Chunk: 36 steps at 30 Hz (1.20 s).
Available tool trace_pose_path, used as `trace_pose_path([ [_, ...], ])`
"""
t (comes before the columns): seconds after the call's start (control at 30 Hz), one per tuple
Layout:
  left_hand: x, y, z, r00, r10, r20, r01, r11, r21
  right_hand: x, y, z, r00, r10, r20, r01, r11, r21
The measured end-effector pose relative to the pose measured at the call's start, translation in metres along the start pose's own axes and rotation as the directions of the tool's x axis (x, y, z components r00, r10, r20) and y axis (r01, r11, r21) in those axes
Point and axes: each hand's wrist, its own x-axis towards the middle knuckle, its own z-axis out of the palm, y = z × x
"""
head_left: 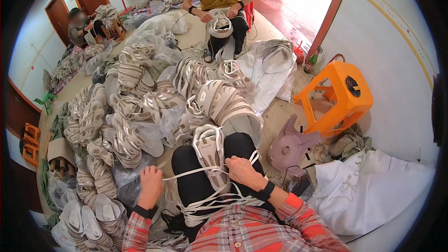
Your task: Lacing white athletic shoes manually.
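Note:
A beige and white shoe upper (208, 145) rests between my knees, its opening pointing away from me. My left hand (150, 185) is out to the left of my legs, fingers closed on the end of a white shoelace (186, 173). That lace runs taut across to the shoe. At the shoe's right side, my right hand (244, 172) has its fingers pinched on the lace, partly hidden from view. A bundle of loose white laces (219, 204) lies across my lap.
Stacked shoe uppers (126, 135) cover the floor ahead and left. An orange stool (333, 95) stands right, beside a mauve plastic piece (289, 147) and a white sack (368, 193). Across from me a person (219, 0) handles another upper; one more sits far left.

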Motion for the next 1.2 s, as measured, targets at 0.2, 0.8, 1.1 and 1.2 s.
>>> trace_pose_path([
  [0.2,0.053,0.105,0.016,0.984,-0.025,-0.175,-0.089,0.787,-0.610,0.011,-0.007,0.002,0.999,-0.015,0.039,0.017,0.999,-0.051],
  [0.8,0.102,0.101,-0.036,0.979,0.146,-0.141,-0.160,0.982,-0.097,-0.008,-0.016,-0.019,0.945,-0.271,-0.183,0.266,0.963,-0.053],
  [1.1,0.035,0.066,-0.009,0.939,0.068,0.336,0.233,-0.846,-0.479,0.007,-0.001,-0.038,0.957,-0.291,0.000,0.277,0.909,-0.311],
  [1.2,0.013,0.036,-0.018,0.946,-0.113,0.304,-0.043,-0.973,-0.228,0.003,-0.003,-0.037,0.917,-0.395,0.058,0.397,0.888,-0.230],
])
